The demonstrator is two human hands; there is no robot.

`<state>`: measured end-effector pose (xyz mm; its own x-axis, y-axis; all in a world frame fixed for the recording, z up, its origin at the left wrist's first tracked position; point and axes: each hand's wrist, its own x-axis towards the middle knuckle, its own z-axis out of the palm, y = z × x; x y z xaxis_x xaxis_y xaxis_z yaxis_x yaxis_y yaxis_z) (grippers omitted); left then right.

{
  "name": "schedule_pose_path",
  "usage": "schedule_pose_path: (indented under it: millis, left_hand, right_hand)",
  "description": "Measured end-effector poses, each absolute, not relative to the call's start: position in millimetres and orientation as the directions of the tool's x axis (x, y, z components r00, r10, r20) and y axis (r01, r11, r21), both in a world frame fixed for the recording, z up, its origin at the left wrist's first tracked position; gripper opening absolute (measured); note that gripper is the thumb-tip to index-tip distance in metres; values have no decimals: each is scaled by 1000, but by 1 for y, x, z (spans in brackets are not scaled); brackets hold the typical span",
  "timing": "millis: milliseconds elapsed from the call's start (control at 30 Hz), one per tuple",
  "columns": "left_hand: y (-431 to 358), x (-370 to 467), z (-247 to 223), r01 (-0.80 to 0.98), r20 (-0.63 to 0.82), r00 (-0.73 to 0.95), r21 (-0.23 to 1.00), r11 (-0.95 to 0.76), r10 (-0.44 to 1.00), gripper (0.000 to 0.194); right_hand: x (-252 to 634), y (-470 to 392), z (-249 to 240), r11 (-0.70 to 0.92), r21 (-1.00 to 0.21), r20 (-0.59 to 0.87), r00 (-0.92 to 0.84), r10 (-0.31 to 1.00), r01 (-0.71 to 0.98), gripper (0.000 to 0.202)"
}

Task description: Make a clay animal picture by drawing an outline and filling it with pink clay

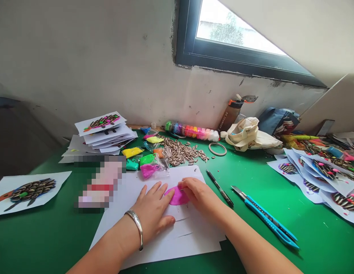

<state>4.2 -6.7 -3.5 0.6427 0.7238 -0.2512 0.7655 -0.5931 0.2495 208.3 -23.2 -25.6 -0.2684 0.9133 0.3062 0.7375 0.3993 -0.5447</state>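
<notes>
A flattened magenta oval of modelling clay (177,196) lies on a white sheet of paper (154,247), over a pencil drawing with short lines below it. My left hand (154,207), with a silver bangle at the wrist, rests flat with fingers spread, its fingertips touching the clay's left edge. My right hand (198,194) has its fingers curled together at the clay's upper right edge; the thumb is mostly hidden. Just right of the paper lie a black pen (219,188) and a blue utility knife (265,217) with its blade tip showing.
Bagged clay (149,170) in several colours and a heap of sunflower seeds (184,152) sit behind the paper. Picture cards are stacked left (105,137) and right (314,171). A roll of tape (217,149), a bottle (231,112) and a cloth bag (245,133) stand near the wall.
</notes>
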Motion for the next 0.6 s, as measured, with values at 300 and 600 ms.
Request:
schedule_pose_path:
  millis: [300,600]
  left_hand:
    - [4,-6,-30,707,-20,692,217,-673,721,53]
    - [2,7,-41,686,-27,714,229,-690,700,64]
  right_hand:
    - [231,-17,-32,197,-739,226,-38,973,644,15]
    - [219,-16,-41,251,-698,259,-90,962,671,17]
